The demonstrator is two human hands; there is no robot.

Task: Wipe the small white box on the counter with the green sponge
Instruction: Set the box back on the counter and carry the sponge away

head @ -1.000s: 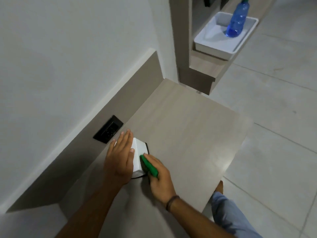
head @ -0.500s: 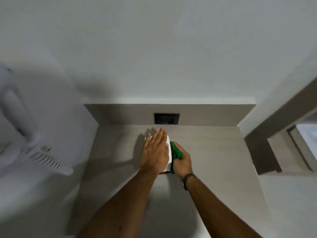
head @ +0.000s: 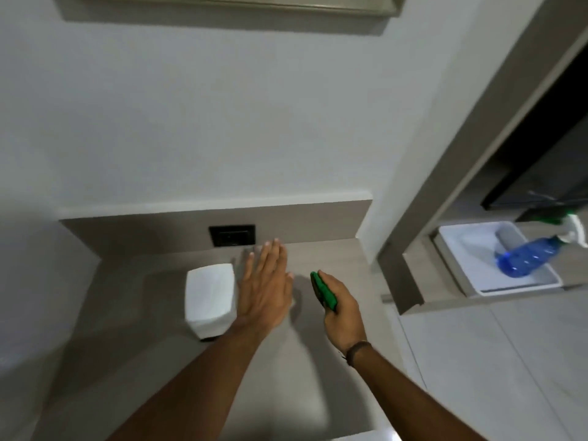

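Observation:
The small white box [head: 210,297] stands on the beige counter [head: 286,377], left of both hands. My left hand [head: 265,289] hovers flat with straight fingers just right of the box, holding nothing and off the box's top. My right hand [head: 342,308] is further right, closed around the green sponge [head: 324,291], which sticks out of its grip on the thumb side. The sponge is clear of the box by more than a hand's width.
A black wall socket [head: 232,235] sits in the backsplash behind the hands. At right, a lower shelf holds a white tray [head: 471,281] with a blue spray bottle [head: 529,257] lying in it. Tiled floor [head: 509,361] lies past the counter's right edge.
My left hand has lifted off the box and moved right, uncovering it. My right hand with the sponge has pulled away from the box's side to the right. The camera has swung.

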